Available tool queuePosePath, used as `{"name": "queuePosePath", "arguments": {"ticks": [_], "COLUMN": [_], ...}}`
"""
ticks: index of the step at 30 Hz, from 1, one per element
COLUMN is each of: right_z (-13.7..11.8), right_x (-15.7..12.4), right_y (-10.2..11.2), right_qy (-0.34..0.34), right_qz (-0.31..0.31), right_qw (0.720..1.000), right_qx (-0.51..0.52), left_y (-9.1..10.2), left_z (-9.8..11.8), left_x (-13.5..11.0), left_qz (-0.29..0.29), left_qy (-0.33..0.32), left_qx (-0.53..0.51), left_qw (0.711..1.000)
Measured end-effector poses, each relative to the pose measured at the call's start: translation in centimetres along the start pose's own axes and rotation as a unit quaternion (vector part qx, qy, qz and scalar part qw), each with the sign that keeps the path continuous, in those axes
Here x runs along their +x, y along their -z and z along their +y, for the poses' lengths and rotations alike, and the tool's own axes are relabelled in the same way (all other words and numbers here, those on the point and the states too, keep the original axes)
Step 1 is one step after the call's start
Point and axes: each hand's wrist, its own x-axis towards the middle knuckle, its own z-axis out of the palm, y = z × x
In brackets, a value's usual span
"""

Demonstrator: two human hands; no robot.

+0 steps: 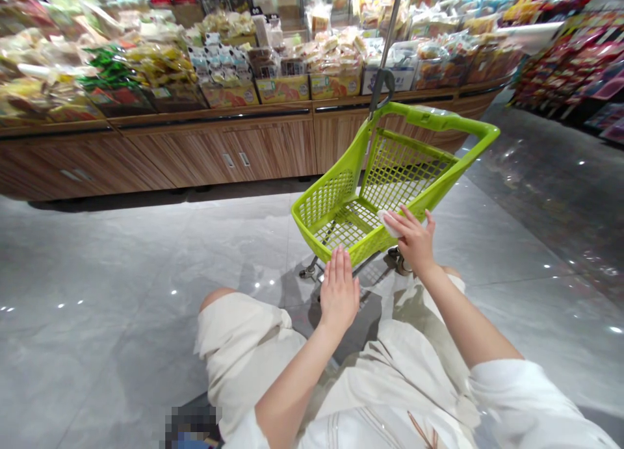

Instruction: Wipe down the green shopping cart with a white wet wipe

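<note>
A lime-green plastic shopping cart (pixel 336 218) with a lattice basket stands in front of my knees. My left hand (pixel 340 293) rests against the basket's near lower edge, its fingers stretched out flat and holding nothing. At the near side rim, my right hand (pixel 416 241) presses a small white cloth or tissue (pixel 391 223) against the green plastic. The thumb and fingers of that hand are partly spread over the cloth, and part of it is hidden beneath them.
A long wood-fronted display counter (pixel 219 150) with several boxes of packaged snacks (pixel 336 62) runs behind the cart. A thin metal pole (pixel 392 26) rises by the cart. Colourful shelves (pixel 580 59) stand at the right. Grey polished tiles (pixel 121 273) cover the floor.
</note>
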Motion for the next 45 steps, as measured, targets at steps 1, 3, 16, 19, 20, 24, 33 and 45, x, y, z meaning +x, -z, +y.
{"name": "queuePosePath", "arguments": {"ticks": [1,3,16,19,20,24,33,45], "right_z": [0.3,-1.0,0.1,0.3,-0.8,-7.1,0.8,-7.3], "right_x": [0.1,-0.2,-0.3,-0.3,-0.6,-2.3,0.1,-1.9], "right_y": [-0.1,-0.3,-0.2,-0.5,-0.6,-0.8,-0.3,-0.5], "right_qy": [-0.024,-0.040,0.019,-0.046,-0.046,0.049,-0.011,0.120], "right_qz": [0.012,0.018,-0.004,0.027,0.023,-0.036,0.016,-0.058], "right_qw": [1.000,0.999,0.999,0.999,0.999,0.996,1.000,0.989], "right_qx": [-0.006,-0.006,0.025,0.011,0.014,0.059,0.004,0.067], "left_y": [0.0,-0.1,-0.1,-0.1,-0.1,-0.2,0.0,-0.4], "left_z": [0.1,0.4,0.1,0.4,0.5,0.6,0.2,0.2], "left_x": [0.0,0.0,0.1,0.1,0.1,0.1,0.1,0.2], "left_qz": [-0.001,-0.003,-0.007,-0.004,-0.004,-0.005,-0.012,-0.001], "left_qy": [0.002,0.005,0.000,0.000,0.002,0.010,-0.001,0.008], "left_qx": [0.000,0.001,0.006,0.000,-0.002,-0.002,0.007,-0.007], "left_qw": [1.000,1.000,1.000,1.000,1.000,1.000,1.000,1.000]}}
